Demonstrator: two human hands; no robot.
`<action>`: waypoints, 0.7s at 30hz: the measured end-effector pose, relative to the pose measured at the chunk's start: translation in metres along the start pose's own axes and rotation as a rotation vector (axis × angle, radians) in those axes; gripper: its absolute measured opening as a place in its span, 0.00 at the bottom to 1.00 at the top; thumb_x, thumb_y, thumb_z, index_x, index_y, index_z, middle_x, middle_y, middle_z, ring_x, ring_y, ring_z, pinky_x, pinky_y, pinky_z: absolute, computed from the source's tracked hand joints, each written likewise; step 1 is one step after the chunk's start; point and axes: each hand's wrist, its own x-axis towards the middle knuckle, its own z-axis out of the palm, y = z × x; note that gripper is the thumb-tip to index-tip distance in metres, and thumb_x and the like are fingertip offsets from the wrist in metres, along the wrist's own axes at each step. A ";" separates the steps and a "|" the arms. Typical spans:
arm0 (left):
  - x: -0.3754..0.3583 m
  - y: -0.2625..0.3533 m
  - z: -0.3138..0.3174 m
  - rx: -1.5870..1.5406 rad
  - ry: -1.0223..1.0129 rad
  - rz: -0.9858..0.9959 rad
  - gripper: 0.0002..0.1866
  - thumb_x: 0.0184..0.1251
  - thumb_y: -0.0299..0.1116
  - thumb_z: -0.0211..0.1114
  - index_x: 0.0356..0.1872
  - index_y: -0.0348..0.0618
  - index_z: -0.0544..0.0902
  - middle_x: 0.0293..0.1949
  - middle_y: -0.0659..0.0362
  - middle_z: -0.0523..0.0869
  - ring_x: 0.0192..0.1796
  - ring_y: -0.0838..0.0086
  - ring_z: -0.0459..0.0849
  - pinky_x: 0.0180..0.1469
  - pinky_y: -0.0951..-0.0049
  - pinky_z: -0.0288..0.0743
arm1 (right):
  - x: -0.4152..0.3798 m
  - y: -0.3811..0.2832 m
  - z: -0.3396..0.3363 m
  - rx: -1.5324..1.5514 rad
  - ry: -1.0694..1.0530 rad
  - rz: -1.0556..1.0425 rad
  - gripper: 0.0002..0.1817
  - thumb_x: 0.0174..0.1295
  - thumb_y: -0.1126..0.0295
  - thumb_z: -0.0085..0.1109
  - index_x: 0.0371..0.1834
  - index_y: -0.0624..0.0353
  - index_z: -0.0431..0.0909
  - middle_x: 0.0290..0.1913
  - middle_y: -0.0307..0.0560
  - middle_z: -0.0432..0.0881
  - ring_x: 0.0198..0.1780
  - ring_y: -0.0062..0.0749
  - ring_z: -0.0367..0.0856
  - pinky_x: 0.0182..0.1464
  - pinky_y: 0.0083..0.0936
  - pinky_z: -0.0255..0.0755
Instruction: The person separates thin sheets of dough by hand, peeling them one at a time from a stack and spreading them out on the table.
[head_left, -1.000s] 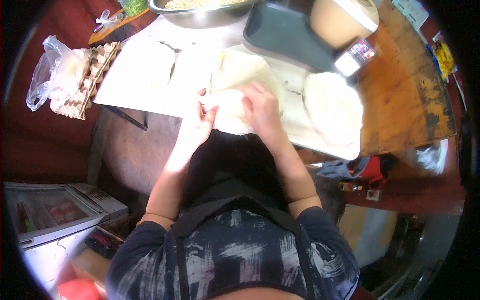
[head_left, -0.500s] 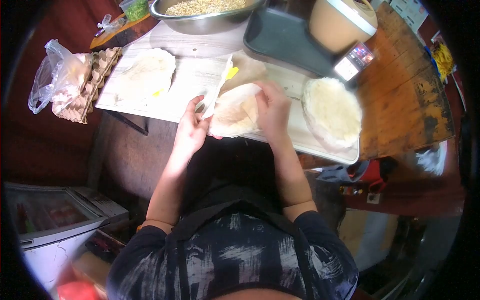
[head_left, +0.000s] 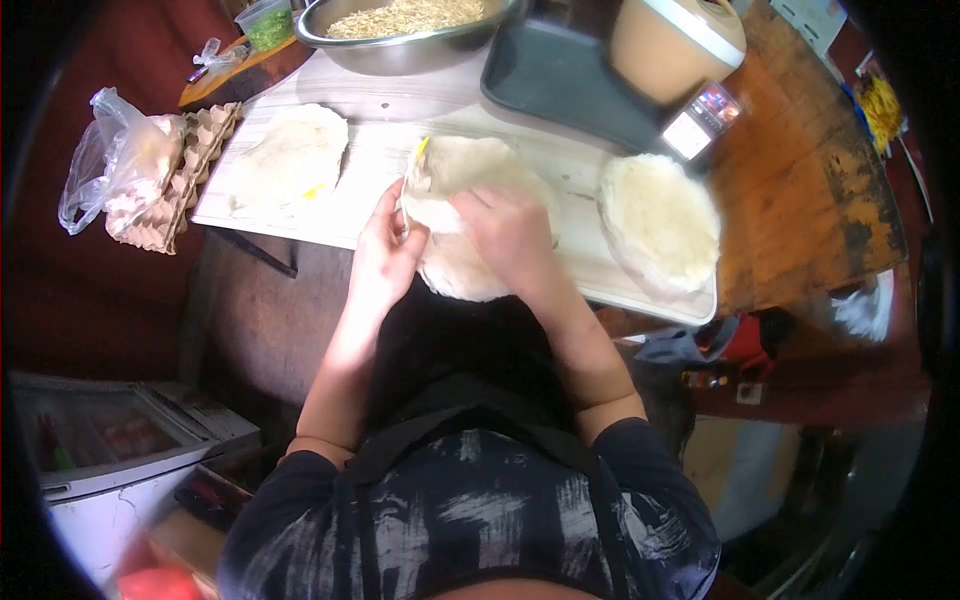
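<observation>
A thin, pale round wrapper stack (head_left: 480, 160) hangs over the table's front edge before me, with a strip of yellow at its upper left. My left hand (head_left: 388, 250) is closed on the left edge of these wrappers, thumb toward me. My right hand (head_left: 508, 235) lies over their middle, its fingers bent and pinching a wrapper sheet; the fingertips are partly hidden. To the right sits a thick round pile of wrappers (head_left: 662, 222). On the left lies a flatter wrapper pile (head_left: 295, 155) with a yellow strip near its lower edge.
Behind the wrappers stand a metal bowl (head_left: 410, 55) of shredded filling, a dark tray (head_left: 565, 85) and a beige tub (head_left: 670, 50). A phone (head_left: 700, 120) leans near the tub. Egg cartons (head_left: 205, 150) and a plastic bag (head_left: 120, 165) are at the left edge.
The wrapper that was lifted and folded between my hands now lies flatter across the stack. My right hand has moved left and inward over it; the left hand keeps its hold.
</observation>
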 end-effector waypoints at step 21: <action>0.022 -0.035 -0.012 0.070 0.163 -0.048 0.27 0.68 0.26 0.60 0.67 0.35 0.66 0.13 0.69 0.70 0.15 0.86 0.63 0.18 0.79 0.55 | -0.022 0.050 -0.020 0.392 0.670 0.715 0.02 0.63 0.79 0.59 0.35 0.67 0.81 0.25 0.34 0.75 0.30 0.14 0.68 0.32 0.19 0.64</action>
